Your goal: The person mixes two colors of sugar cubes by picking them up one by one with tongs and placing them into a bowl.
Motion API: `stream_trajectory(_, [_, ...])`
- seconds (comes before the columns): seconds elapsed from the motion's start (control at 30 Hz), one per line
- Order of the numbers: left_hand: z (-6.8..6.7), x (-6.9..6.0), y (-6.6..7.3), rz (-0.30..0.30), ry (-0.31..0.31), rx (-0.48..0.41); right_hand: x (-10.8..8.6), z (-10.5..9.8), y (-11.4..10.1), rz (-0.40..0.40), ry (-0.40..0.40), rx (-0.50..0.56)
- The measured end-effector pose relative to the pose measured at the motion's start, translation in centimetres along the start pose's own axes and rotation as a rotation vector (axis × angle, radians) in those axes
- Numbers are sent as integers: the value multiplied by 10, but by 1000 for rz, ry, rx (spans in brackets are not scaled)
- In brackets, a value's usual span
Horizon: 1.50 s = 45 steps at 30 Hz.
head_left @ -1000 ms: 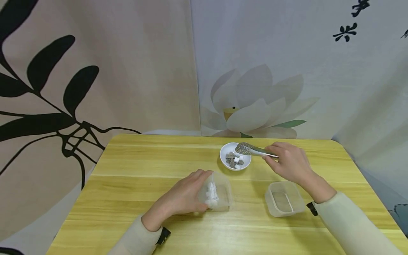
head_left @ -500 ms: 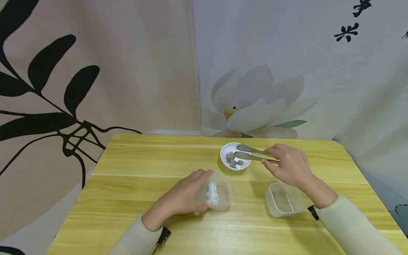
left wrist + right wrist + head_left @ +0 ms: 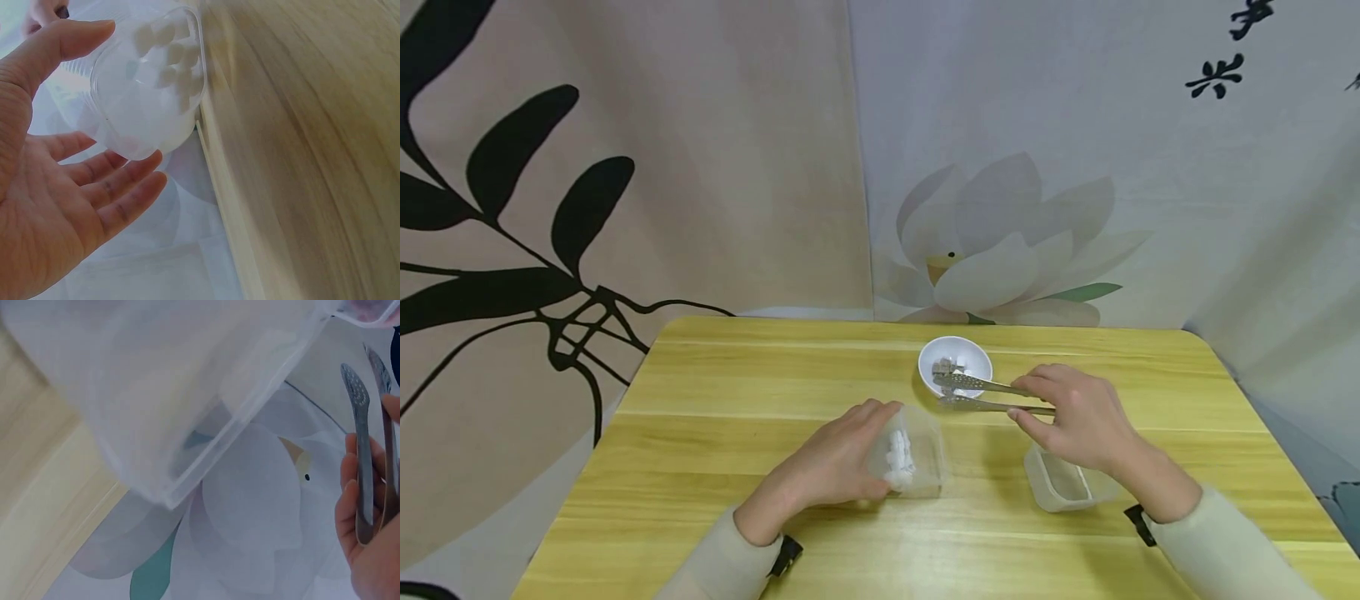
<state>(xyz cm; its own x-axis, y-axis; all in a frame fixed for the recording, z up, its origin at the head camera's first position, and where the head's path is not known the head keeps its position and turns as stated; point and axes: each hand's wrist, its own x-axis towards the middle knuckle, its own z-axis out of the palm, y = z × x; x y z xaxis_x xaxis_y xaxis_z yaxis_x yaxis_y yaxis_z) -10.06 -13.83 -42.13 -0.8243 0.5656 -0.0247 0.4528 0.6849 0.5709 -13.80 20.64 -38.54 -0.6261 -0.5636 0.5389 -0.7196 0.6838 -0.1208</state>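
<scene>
A: Where do you see the left hand [image 3: 831, 458]?

B: Low in the frame, just left of the middle. It grips a clear tub [image 3: 928, 482], thumb on one side and fingers on the other.

A: And what's inside that?

B: White cubes [image 3: 169, 53], bunched toward one side. Whether the tub stands flat or tips a little, I can't tell from here.

A: The right hand [image 3: 1075, 421]?

B: Right of centre in the frame. It pinches metal tongs [image 3: 992, 387] between thumb and fingers, with the two arms of the tongs apart.

A: Which way do they point?

B: Leftward, to the white bowl [image 3: 976, 354] just right of mid-frame. The upper tip is over the inside, the lower one by the near rim. I can't tell if either touches anything.

A: What's in the bowl?

B: Grey cubes [image 3: 942, 367] and a few white ones, partly hidden behind the tongs.

A: And under the right hand?

B: A second tub [image 3: 1060, 502], lower right of the frame, its far part covered by the hand. It and the bowl stand on a yellow table [image 3: 737, 400]. A pale curtain [image 3: 760, 167] hangs across the top, black leaves [image 3: 520, 142] printed at the left.
</scene>
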Motion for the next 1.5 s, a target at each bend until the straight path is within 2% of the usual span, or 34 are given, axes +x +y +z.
stream_trajectory(0.2, [0, 0, 0, 0, 2, -2, -4, 7, -11, -49, -4, 27])
stream_trajectory(0.63, [1, 0, 0, -6, -7, -1, -4, 24, -33, -73, -79, 67])
stream_trajectory(0.97, [0, 1, 1, 4, -11, 0, -1, 42, -46, -142, -103, 72])
stream_trajectory(1.5, [0, 0, 2, -1, -3, 18, 7, 49, -51, -228, -124, 73])
